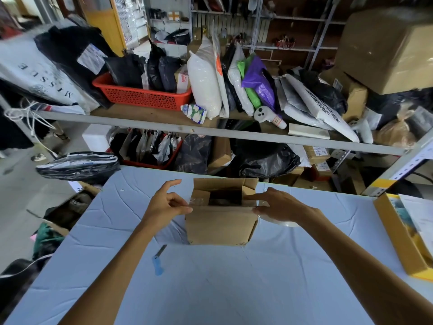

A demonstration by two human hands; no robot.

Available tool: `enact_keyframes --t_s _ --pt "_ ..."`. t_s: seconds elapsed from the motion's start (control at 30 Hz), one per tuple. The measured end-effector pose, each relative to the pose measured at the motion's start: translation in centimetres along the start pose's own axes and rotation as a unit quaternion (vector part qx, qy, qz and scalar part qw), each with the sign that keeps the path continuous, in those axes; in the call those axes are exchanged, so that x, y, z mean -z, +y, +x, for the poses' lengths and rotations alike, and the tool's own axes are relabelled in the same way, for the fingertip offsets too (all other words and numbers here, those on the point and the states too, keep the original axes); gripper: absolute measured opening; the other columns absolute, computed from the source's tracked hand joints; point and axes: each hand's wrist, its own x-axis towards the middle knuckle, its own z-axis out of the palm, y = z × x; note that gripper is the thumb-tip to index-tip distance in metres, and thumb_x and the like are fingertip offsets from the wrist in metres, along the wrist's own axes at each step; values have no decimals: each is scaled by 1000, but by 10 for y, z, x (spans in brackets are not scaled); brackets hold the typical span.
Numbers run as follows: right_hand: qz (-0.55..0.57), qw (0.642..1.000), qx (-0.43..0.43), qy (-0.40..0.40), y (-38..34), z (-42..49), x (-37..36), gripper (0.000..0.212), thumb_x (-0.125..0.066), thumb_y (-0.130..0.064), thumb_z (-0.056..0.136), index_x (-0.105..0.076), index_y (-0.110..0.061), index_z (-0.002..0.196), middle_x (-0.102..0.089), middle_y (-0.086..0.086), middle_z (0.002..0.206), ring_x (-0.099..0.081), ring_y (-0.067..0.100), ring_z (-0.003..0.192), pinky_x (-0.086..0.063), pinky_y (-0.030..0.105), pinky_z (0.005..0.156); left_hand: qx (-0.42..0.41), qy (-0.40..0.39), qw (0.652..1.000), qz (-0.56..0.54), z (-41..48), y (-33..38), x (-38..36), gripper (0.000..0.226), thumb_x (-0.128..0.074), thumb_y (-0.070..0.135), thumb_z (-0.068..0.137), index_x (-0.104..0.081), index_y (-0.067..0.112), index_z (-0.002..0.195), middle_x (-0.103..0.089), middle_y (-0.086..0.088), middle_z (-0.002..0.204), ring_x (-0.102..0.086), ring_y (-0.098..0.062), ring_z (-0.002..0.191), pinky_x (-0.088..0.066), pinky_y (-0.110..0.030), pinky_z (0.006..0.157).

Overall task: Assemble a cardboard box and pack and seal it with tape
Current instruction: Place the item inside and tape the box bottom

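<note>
The cardboard box (220, 227) stands in the middle of your table (210, 289), towards its far edge, on the pale blue cloth. Its near flap is folded down over the top, while the far flap stands up and the centre gapes, showing something dark inside. Your left hand (164, 205) is at the box's left top corner, thumb and middle fingers pinching the free end of the clear tape (199, 201), with the index finger lifted and pointing away from you. The strip runs across the top of the box towards the right. Your right hand (281, 204) is at the right top corner, fingers stretched left along the flap's edge, with the tape roll (281, 222) held beneath the palm; just how the fingers grip the roll is hidden. A blue utility knife (158, 263) lies on the cloth to the near left of the box, apart from it. A yellow carton (396, 240) sits open at the right edge of the table. Beyond the table a shelf (150, 124) holds bags, parcels and a red basket (145, 96).
</note>
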Motion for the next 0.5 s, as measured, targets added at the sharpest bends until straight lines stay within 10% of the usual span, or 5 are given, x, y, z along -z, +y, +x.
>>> enact_keyframes --t_s 0.23,0.5 --pt "72 997 -13 -8 4 8 7 116 -76 -40 77 18 -39 146 -49 -4 68 -47 10 63 -33 20 55 18 -18 1000 4 0 3 1 95 -84 2 64 -36 28 142 -72 -3 74 -69 -16 74 -53 -20 77" --pt "133 990 -54 -7 11 15 6 82 -83 -37 66 -36 -35 132 -56 -4 87 -54 15 79 -41 28 64 26 -34 999 6 2 3 0 98 -83 1 65 -32 29 144 -71 -4 74 -68 -20 77 -55 -32 84"
